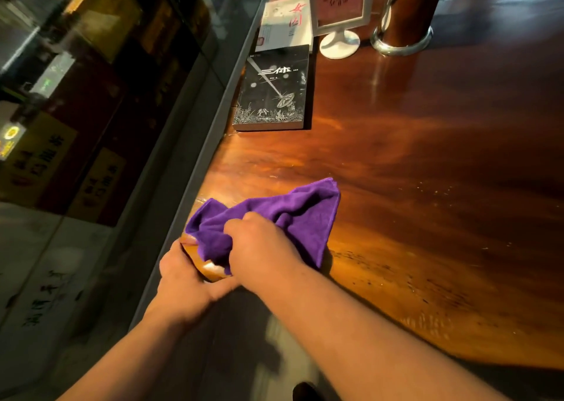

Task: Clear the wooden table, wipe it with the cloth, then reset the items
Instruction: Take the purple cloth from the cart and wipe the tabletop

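Note:
A purple cloth [300, 210] lies bunched on the near left corner of the glossy wooden table [427, 171]. My right hand [262, 245] is closed on the cloth's near part, knuckles up. My left hand [186, 274] grips the table's near left corner edge just below the cloth, fingers curled around the wood, and its fingertips touch the cloth's left end. A black book [273, 90] lies flat by the table's left edge, farther back. Behind it lies a white book [283, 23] with red writing. A white-framed pink sign on a round white foot [338, 43] stands behind the books.
A wooden pillar with a metal ring base [403, 42] rises from the table at the back. A glass wall with a grey frame [195, 132] runs along the table's left side. Dark floor [238, 339] lies below the near edge.

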Available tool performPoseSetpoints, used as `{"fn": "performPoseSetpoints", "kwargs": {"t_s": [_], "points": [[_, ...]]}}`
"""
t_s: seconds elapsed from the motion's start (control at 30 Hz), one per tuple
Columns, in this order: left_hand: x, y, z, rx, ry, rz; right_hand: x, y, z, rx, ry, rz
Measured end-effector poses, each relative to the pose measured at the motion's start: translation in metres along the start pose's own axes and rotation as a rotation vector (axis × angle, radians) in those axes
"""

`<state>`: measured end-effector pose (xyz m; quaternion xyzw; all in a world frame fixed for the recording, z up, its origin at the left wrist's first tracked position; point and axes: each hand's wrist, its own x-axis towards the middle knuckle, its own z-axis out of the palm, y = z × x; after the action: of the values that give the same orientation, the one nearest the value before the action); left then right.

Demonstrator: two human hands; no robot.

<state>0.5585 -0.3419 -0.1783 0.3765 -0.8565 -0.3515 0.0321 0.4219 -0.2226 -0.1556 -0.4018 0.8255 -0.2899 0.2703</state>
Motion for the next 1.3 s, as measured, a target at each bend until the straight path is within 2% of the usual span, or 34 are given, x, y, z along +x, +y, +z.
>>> {"fn": "performPoseSetpoints", "kwargs": {"t_s": [0.13, 0.23, 0.4, 0.63, 0.73, 0.8, 0.9, 0.97, 1.03, 1.13, 1.3], "points": [[-0.002, 0.002, 0.002, -0.068, 0.001, -0.084, 0.008, 0.032, -0.032, 0.019, 0.049, 0.12], [0.0, -0.003, 0.001, -0.066, 0.002, -0.084, 0.02, 0.033, -0.041, -0.015, 0.107, 0.16], [-0.002, -0.004, 0.0, -0.032, 0.008, -0.067, 0.028, -0.004, -0.019, -0.058, 0.114, 0.067], [0.0, -0.006, 0.001, 0.003, -0.069, -0.034, 0.002, -0.032, 0.004, -0.082, -0.032, -0.04], [0.0, -0.008, -0.002, -0.042, -0.085, -0.049, -0.009, -0.029, 0.002, -0.253, 0.086, -0.084], [0.002, -0.007, -0.003, 0.067, -0.107, -0.012, -0.012, -0.024, -0.002, -0.326, 0.165, 0.0], [0.005, -0.002, -0.006, 0.151, -0.1, -0.134, -0.01, -0.016, -0.006, -0.315, 0.108, 0.116], [0.007, -0.001, -0.008, 0.281, -0.139, -0.181, -0.011, -0.01, -0.009, -0.287, 0.086, 0.097], [0.01, 0.004, -0.011, 0.445, -0.109, -0.178, -0.017, 0.003, -0.017, -0.194, 0.136, 0.037], [0.012, 0.033, -0.005, 0.59, 0.014, -0.041, -0.025, 0.033, -0.052, -0.026, 0.265, 0.002], [0.027, 0.143, 0.047, 0.529, -0.022, 0.272, -0.05, 0.088, -0.148, 0.128, 0.432, 0.071]]}}
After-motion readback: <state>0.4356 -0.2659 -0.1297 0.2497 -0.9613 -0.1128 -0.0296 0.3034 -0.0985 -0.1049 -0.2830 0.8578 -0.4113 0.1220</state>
